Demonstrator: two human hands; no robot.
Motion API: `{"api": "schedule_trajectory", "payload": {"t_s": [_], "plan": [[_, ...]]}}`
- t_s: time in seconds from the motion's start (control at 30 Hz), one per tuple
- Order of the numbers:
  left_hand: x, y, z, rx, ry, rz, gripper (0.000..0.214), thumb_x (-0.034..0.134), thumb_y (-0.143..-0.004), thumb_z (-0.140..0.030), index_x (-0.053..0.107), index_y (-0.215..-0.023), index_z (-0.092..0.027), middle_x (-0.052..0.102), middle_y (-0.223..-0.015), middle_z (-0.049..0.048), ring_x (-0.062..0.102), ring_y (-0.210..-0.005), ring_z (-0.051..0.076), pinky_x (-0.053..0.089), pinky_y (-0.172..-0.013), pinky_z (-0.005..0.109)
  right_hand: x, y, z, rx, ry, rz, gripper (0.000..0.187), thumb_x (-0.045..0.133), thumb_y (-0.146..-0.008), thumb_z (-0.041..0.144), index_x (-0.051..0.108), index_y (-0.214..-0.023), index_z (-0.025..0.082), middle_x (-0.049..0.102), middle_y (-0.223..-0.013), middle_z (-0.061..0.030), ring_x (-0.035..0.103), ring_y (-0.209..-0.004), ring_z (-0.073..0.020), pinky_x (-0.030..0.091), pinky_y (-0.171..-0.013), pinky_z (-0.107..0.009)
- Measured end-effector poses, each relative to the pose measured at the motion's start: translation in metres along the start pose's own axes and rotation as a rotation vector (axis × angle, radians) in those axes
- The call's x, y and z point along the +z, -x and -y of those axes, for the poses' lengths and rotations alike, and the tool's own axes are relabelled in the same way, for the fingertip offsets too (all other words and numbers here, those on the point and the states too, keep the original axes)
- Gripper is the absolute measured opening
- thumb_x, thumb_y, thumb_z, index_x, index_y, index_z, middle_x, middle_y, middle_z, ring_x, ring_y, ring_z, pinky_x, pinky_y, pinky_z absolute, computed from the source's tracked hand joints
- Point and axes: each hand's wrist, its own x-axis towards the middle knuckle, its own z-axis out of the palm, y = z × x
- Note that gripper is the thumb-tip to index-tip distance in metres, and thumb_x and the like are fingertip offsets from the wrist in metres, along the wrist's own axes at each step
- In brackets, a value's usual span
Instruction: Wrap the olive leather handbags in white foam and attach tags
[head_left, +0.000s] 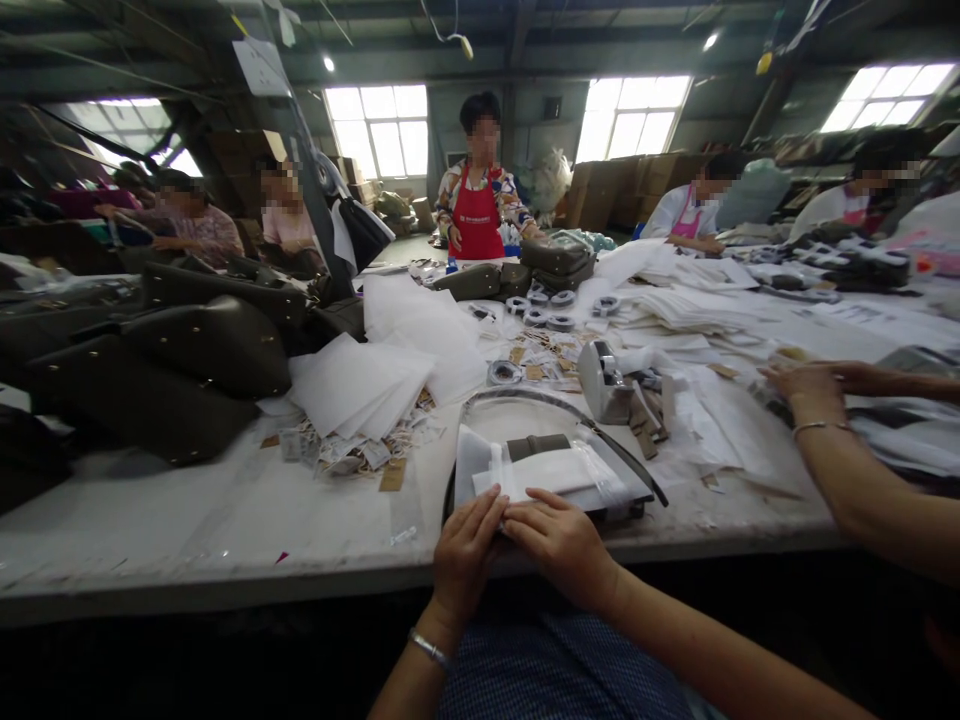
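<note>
In front of me on the table lies a dark bag [645,500] with a long curved strap [559,398] arching behind it. White wrapping sheet [546,470] covers its upper side, crossed by strips of clear tape, and an olive-grey piece [536,446] shows above the sheet. At the near edge of the wrapping, my left hand [469,550] and my right hand [562,548] meet, fingertips close together and closed on the sheet's edge. My thumbs are mostly hidden. A silver bracelet is on my left wrist.
Tape dispenser [604,385] stands behind the bag. White sheets [364,385] and loose tags [360,455] lie left of it, with dark bags [180,370] piled farther left. A co-worker's hands [810,390] work at right. Tape rolls [551,310] lie farther back; several people stand around the table.
</note>
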Motion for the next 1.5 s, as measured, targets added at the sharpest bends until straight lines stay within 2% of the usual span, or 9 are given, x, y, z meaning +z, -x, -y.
{"api": "schedule_trajectory", "payload": {"t_s": [0.33, 0.5, 0.63, 0.83, 1.0, 1.13, 1.27, 1.37, 1.5], "plan": [[0.001, 0.001, 0.006, 0.127, 0.018, -0.055, 0.039, 0.057, -0.095, -0.023, 0.055, -0.133, -0.019, 0.067, -0.128, 0.0075, 0.059, -0.123, 0.021, 0.053, -0.101, 0.037, -0.003, 0.000, -0.012, -0.107, 0.038, 0.097, 0.017, 0.049, -0.098, 0.015, 0.066, -0.096, 0.017, 0.075, -0.096, -0.0060, 0.071, -0.085, -0.0177, 0.055, -0.089, -0.035], [0.000, 0.000, 0.007, 0.096, 0.058, -0.044, 0.034, 0.056, -0.095, -0.029, 0.059, -0.128, -0.020, 0.069, -0.124, 0.0072, 0.062, -0.120, 0.021, 0.054, -0.100, 0.037, -0.003, 0.001, -0.010, -0.123, 0.005, 0.049, 0.019, 0.049, -0.098, 0.014, 0.067, -0.103, 0.018, 0.075, -0.104, -0.0072, 0.071, -0.094, -0.0183, 0.057, -0.089, -0.035], [0.001, 0.002, 0.007, 0.104, 0.052, -0.048, 0.033, 0.057, -0.094, -0.024, 0.060, -0.127, -0.020, 0.069, -0.124, 0.0068, 0.061, -0.121, 0.021, 0.052, -0.102, 0.038, -0.009, 0.005, -0.011, -0.055, -0.111, 0.012, 0.017, 0.051, -0.097, 0.015, 0.068, -0.101, 0.018, 0.075, -0.106, -0.0066, 0.070, -0.100, -0.0183, 0.058, -0.090, -0.035], [-0.003, 0.000, 0.008, 0.069, 0.094, 0.014, 0.035, 0.058, -0.094, -0.025, 0.059, -0.128, -0.021, 0.067, -0.127, 0.0064, 0.059, -0.124, 0.021, 0.051, -0.104, 0.038, -0.017, 0.053, -0.001, 0.075, -0.245, 0.041, 0.029, 0.054, -0.094, 0.010, 0.065, -0.118, 0.022, 0.073, -0.110, -0.0066, 0.067, -0.108, -0.0193, 0.056, -0.097, -0.039], [-0.007, -0.006, 0.008, 0.030, 0.112, 0.084, 0.037, 0.061, -0.092, -0.027, 0.059, -0.128, -0.023, 0.066, -0.129, 0.0048, 0.059, -0.124, 0.020, 0.049, -0.106, 0.035, 0.014, 0.083, 0.021, 0.223, -0.148, 0.022, 0.035, 0.055, -0.094, 0.012, 0.061, -0.128, 0.021, 0.070, -0.118, -0.0096, 0.064, -0.112, -0.0224, 0.055, -0.097, -0.041], [-0.009, -0.009, 0.006, 0.028, 0.083, 0.096, 0.040, 0.063, -0.091, -0.028, 0.058, -0.130, -0.023, 0.066, -0.129, 0.0060, 0.060, -0.122, 0.021, 0.051, -0.103, 0.036, 0.035, 0.070, 0.029, 0.265, -0.101, -0.065, 0.029, 0.058, -0.095, 0.021, 0.064, -0.124, 0.020, 0.072, -0.108, -0.0097, 0.066, -0.098, -0.0223, 0.056, -0.086, -0.039], [-0.008, -0.009, 0.005, 0.046, 0.058, 0.077, 0.041, 0.063, -0.091, -0.029, 0.057, -0.131, -0.022, 0.067, -0.128, 0.0064, 0.061, -0.121, 0.021, 0.051, -0.102, 0.035, 0.025, 0.054, 0.025, 0.246, -0.124, -0.131, 0.023, 0.060, -0.094, 0.023, 0.067, -0.117, 0.023, 0.073, -0.100, -0.0065, 0.066, -0.088, -0.0187, 0.054, -0.083, -0.035], [-0.005, -0.007, 0.006, 0.054, 0.046, 0.053, 0.043, 0.064, -0.090, -0.033, 0.057, -0.130, -0.022, 0.067, -0.128, 0.0072, 0.061, -0.121, 0.022, 0.052, -0.102, 0.036, 0.010, 0.045, 0.013, 0.248, -0.039, -0.141, 0.031, 0.061, -0.094, 0.023, 0.063, -0.124, 0.024, 0.072, -0.106, -0.0069, 0.065, -0.097, -0.0208, 0.051, -0.091, -0.039], [-0.004, -0.006, 0.006, 0.060, 0.025, 0.036, 0.048, 0.064, -0.089, -0.036, 0.054, -0.134, -0.022, 0.065, -0.130, 0.0076, 0.061, -0.121, 0.023, 0.051, -0.102, 0.037, 0.002, 0.026, -0.011, 0.250, 0.010, -0.071, 0.040, 0.065, -0.091, 0.031, 0.059, -0.130, 0.023, 0.068, -0.122, -0.0084, 0.056, -0.119, -0.0267, 0.039, -0.109, -0.048]]}}
